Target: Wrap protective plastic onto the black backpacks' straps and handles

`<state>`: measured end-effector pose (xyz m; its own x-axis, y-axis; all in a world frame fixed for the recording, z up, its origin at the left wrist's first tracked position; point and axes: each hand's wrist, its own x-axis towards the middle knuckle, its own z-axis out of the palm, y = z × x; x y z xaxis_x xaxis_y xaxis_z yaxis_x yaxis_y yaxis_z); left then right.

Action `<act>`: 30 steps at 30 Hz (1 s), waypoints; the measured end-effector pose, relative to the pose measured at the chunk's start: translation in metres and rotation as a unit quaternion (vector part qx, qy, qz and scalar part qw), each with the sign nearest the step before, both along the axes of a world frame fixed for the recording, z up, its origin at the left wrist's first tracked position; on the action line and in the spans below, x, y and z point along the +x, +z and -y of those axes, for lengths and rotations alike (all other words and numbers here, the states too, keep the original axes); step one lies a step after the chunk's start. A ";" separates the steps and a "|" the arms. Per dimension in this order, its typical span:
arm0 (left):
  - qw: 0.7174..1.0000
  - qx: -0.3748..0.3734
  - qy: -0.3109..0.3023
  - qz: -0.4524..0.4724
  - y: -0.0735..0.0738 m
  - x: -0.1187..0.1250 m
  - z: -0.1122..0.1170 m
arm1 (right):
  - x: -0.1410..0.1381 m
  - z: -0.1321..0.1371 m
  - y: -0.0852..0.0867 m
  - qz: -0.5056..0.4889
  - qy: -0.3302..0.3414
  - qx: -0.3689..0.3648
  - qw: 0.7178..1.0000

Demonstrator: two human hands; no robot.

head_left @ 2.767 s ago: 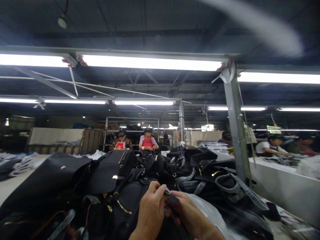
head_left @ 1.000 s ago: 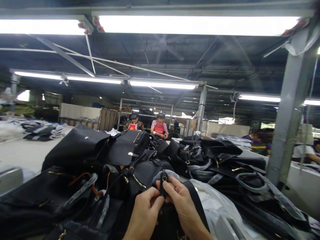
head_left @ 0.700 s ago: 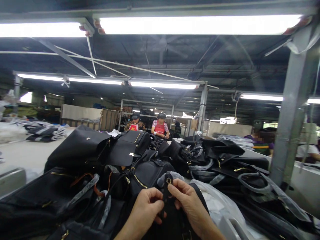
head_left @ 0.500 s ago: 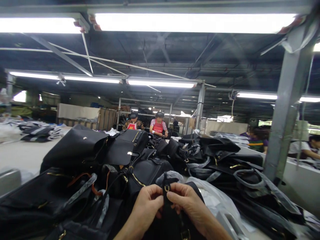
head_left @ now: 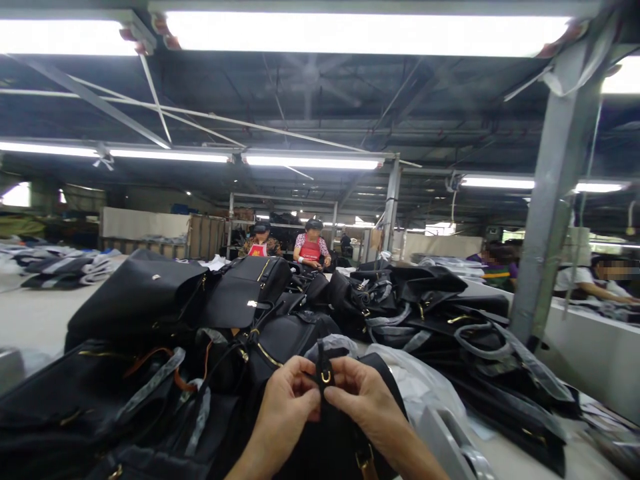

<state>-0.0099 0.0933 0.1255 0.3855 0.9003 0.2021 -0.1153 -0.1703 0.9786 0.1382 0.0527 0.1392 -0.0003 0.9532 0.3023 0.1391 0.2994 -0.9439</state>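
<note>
A narrow black strap (head_left: 324,350) with a small gold buckle (head_left: 326,377) stands up between my two hands. My left hand (head_left: 287,403) pinches the strap from the left, thumb and fingers bent together. On the other side my right hand (head_left: 365,397) grips it, with the thumb just below the buckle. Under the hands lies a black bag (head_left: 333,437), its lower part cut off by the frame. Gold hardware (head_left: 365,460) shows beside my right wrist. Plastic wrap covers a handle (head_left: 343,345) just behind the strap.
Black backpacks (head_left: 140,293) with gold zips are heaped ahead and to both sides. Clear plastic (head_left: 420,380) and a grey metal part (head_left: 450,433) lie at right. A metal post (head_left: 547,193) rises there. Two people in red aprons (head_left: 310,250) work across the table.
The whole view has shifted a little, so the bags and my hands appear slightly further left. Both hands keep hold of the strap, with the fingers slightly moved around the buckle.
</note>
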 end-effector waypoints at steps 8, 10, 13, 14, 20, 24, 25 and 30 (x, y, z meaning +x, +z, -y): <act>1.000 0.015 0.006 0.006 -0.005 0.002 -0.002 | -0.008 -0.002 -0.006 0.080 -0.032 0.035 0.996; 1.000 -0.010 0.010 0.001 -0.004 0.003 -0.002 | -0.010 -0.004 -0.011 0.132 -0.079 0.054 0.987; 0.998 -0.062 -0.002 0.013 -0.001 0.002 -0.002 | -0.012 -0.006 -0.020 0.155 -0.146 0.082 0.974; 0.997 -0.073 -0.008 0.023 0.000 0.002 -0.002 | -0.013 -0.007 -0.022 0.136 -0.148 0.086 0.976; 0.987 -0.129 -0.043 0.090 -0.001 -0.003 0.001 | -0.016 -0.011 -0.028 -0.042 -0.081 0.027 0.995; 0.989 -0.125 -0.058 0.044 -0.001 -0.004 0.004 | -0.018 -0.014 -0.029 -0.091 -0.069 0.019 0.993; 0.991 -0.118 -0.056 0.034 -0.001 -0.004 0.004 | -0.018 -0.014 -0.029 -0.100 -0.069 0.016 0.993; 0.993 -0.106 -0.030 0.039 -0.003 0.001 0.004 | -0.018 -0.016 -0.022 -0.109 -0.060 -0.001 0.992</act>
<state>-0.0090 0.0893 0.1223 0.4301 0.9018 0.0415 -0.1957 0.0483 0.9795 0.1204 0.0682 0.1169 0.1778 0.9432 0.2805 -0.0333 0.2906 -0.9563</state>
